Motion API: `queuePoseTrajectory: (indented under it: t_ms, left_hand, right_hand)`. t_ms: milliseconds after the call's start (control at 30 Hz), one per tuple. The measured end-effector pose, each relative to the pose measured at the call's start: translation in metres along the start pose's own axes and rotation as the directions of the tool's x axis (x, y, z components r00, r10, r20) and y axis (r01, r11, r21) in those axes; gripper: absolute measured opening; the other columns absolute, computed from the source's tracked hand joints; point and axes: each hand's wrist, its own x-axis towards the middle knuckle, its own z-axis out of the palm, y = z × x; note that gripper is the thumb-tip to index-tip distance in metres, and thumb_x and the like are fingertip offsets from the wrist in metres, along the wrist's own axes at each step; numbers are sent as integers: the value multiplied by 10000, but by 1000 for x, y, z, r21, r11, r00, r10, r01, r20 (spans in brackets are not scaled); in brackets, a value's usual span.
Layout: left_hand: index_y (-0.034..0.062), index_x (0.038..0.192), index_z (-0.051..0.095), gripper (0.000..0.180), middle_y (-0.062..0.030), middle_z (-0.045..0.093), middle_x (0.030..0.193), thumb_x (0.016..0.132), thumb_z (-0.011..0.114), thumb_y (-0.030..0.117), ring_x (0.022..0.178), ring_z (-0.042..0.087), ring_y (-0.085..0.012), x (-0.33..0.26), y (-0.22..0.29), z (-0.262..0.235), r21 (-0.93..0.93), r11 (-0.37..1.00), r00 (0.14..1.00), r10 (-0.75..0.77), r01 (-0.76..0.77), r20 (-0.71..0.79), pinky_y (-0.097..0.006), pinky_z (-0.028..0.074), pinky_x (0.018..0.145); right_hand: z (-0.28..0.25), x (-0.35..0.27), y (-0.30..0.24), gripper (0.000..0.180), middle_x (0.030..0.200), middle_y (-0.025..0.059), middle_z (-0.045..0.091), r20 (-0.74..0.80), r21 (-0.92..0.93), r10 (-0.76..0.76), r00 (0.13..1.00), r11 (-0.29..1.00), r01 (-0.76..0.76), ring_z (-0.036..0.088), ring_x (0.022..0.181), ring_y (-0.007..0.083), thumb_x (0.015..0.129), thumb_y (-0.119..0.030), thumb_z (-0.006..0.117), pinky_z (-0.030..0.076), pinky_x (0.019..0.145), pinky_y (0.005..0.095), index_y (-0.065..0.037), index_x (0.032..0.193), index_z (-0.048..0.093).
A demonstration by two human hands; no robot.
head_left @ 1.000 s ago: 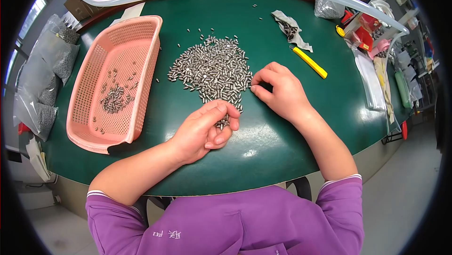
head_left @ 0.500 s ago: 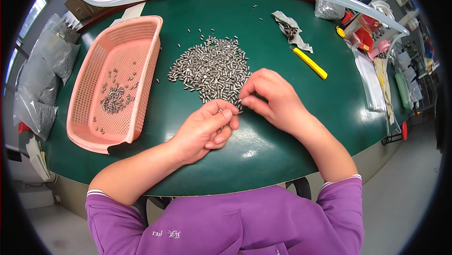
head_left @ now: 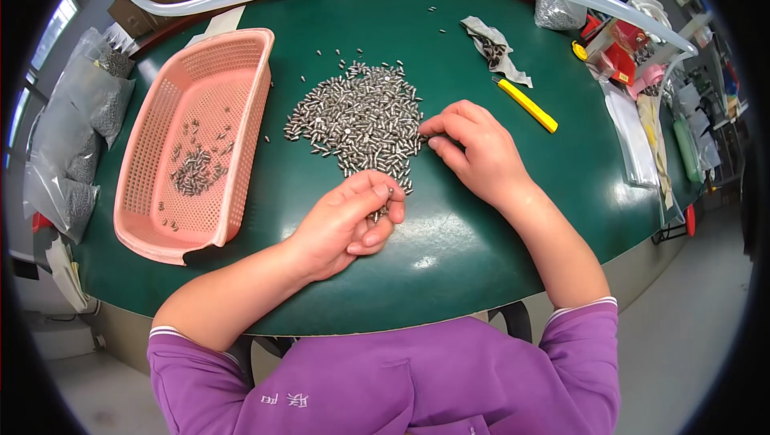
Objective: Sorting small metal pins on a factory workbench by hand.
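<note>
Steel pins lie heaped in a loose pile (head_left: pixel 357 118) on the green table (head_left: pixel 481 234), and everything else is placed against that pile. The left hand (head_left: pixel 349 222) sits just near its lower edge, fingers curled shut around a small clutch of pins, a few tips showing between thumb and forefinger. The right hand (head_left: pixel 473 146) rests at the pile's right edge, fingertips pressed together on the outermost pins; whether one is actually pinched I cannot tell. Left of the pile stands a pink basket (head_left: pixel 241 74) with some pins already in it. Judging by this, the step in hand is gathering pins; the next move calls for a sure pinch on a single pin without scattering its neighbours.
</note>
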Motion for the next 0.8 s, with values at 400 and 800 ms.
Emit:
queuePoseTrajectory:
  t_ms: [400,800]
  left_hand:
    - [43,1038,496,215,-83,528,875,997,392,226,519,367,-65,-1,1,1,14,1000,1000,18,-18,-7,-175,255,397]
    - [63,1021,477,105,-48,532,870,965,491,150,524,377,-36,-2,0,7,71,997,999,-6,10,-49,-173,245,411]
  right_hand:
    - [1,-2,-1,115,860,58,566,103,-71,84,991,994,-77,572,857,244,755,-88,673,478,733,353,-89,864,635]
    - [-6,-5,-44,132,883,45,580,128,284,-181,975,949,138,572,857,222,764,-54,682,470,746,331,-89,888,652]
